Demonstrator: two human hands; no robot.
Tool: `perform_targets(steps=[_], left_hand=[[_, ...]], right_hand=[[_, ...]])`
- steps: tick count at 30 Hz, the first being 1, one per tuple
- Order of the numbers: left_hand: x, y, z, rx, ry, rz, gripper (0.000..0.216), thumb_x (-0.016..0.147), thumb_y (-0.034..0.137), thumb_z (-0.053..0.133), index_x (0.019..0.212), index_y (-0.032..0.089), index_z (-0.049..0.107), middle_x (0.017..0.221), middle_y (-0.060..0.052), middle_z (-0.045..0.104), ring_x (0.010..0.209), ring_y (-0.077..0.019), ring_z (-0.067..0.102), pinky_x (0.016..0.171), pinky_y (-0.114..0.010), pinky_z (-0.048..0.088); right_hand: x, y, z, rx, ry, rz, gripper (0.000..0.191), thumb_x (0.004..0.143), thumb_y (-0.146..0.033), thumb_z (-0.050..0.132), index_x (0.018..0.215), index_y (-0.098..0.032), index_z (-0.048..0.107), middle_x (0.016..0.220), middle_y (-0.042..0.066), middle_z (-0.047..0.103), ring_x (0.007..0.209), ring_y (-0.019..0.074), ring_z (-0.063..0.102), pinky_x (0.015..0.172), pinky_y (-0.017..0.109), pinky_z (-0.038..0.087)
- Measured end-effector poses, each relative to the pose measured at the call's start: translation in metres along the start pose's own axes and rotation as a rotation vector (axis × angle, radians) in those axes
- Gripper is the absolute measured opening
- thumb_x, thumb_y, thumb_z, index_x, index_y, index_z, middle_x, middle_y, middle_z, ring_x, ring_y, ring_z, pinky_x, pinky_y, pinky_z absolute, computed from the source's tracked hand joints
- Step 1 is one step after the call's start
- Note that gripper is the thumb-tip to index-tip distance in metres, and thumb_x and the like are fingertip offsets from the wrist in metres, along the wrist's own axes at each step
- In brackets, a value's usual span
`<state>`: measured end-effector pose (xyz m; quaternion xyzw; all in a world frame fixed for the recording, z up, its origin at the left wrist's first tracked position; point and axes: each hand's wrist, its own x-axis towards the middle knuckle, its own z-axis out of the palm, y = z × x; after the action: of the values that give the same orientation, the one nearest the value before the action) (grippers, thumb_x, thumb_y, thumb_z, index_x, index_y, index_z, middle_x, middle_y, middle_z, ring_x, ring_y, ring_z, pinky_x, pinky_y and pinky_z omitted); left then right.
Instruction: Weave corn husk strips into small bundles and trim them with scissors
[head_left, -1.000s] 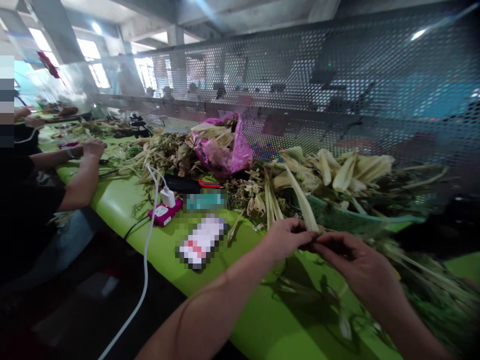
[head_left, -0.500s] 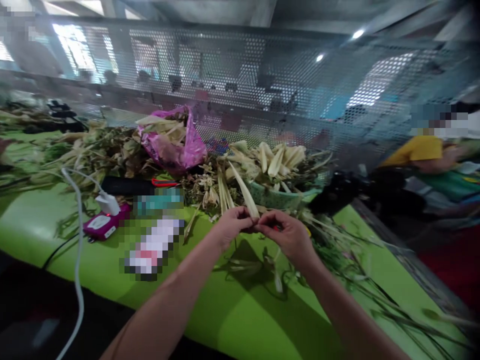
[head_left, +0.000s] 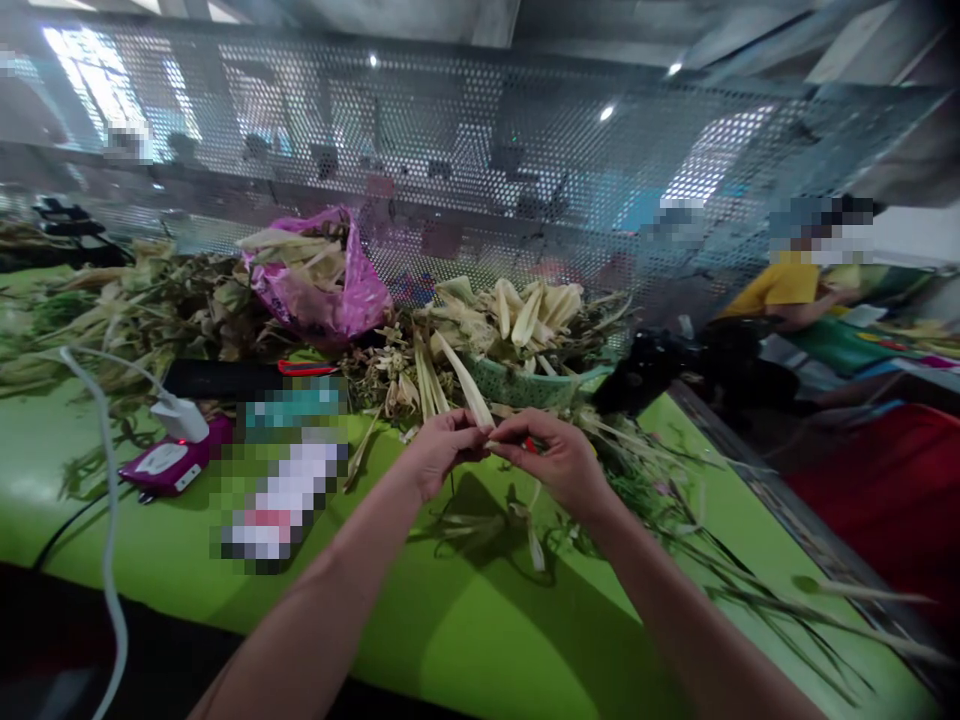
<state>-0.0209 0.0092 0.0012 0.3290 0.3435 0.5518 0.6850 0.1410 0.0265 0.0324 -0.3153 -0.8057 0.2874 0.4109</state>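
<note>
— Camera view has swung right since one second earlier. Where is the pale husk [head_left: 466, 385]?
— Above the tabletop [head_left: 480, 630], tip toward eleven o'clock. Left hand [head_left: 442, 455] pinches its lower end; right hand [head_left: 559, 460] pinches beside it.
— Correct handling?
— Likely: keep pinches close and light, preventing splits. From the hands, green basket [head_left: 517, 388] lies at one o'clock, pink bag [head_left: 356, 305] at ten.

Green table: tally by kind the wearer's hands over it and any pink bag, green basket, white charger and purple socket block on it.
Wearer's hands: 2 (left hand, right hand)
Pink bag: 1
Green basket: 1
White charger: 1
Purple socket block: 1
Total: 6
</note>
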Motion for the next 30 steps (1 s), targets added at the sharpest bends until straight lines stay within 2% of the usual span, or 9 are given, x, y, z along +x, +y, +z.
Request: perform_targets(steps=[8,13,21,30], left_hand=[[0.0010,-0.0007,0.0000,0.025,0.005,0.033,0.024,0.059,0.026,0.080,0.070,0.011,0.064,0.066,-0.001,0.061,0.057,-0.0069,0.054,0.064,-0.022,0.046],[0.0013,-0.0007,0.0011,0.022,0.013,0.044,0.022,0.058,0.022,0.080,0.068,0.011,0.063,0.062,-0.001,0.061,0.056,-0.0079,0.056,0.062,-0.022,0.046],[0.0020,-0.0025,0.0000,0.018,0.056,0.006,0.024,0.054,0.019,0.080,0.066,0.012,0.061,0.063,0.000,0.062,0.057,-0.0075,0.056,0.062,-0.021,0.047],[0.0027,-0.0026,-0.0012,0.056,0.057,0.041,0.021,0.056,0.019,0.077,0.066,0.012,0.060,0.058,0.001,0.059,0.053,-0.0071,0.053,0.059,-0.022,0.044]], right_hand=[[0.0002,0.0010,0.0004,-0.095,0.020,0.028,0.008,0.077,-0.027,0.066,0.073,-0.020,0.066,0.072,0.002,0.065,0.070,0.0165,0.060,0.068,0.029,0.047],[-0.0004,0.0015,0.0011,-0.118,0.022,0.046,0.009,0.078,-0.027,0.065,0.074,-0.019,0.065,0.073,0.002,0.064,0.070,0.0162,0.059,0.067,0.028,0.046],[-0.0013,0.0018,0.0023,-0.106,0.008,-0.098,0.002,0.077,-0.023,0.068,0.078,-0.022,0.070,0.078,0.003,0.065,0.074,0.0173,0.061,0.070,0.031,0.048],[-0.0004,0.0038,0.0030,-0.179,-0.039,-0.002,0.008,0.082,-0.025,0.061,0.076,-0.021,0.063,0.078,0.003,0.061,0.072,0.0166,0.057,0.067,0.029,0.046]])
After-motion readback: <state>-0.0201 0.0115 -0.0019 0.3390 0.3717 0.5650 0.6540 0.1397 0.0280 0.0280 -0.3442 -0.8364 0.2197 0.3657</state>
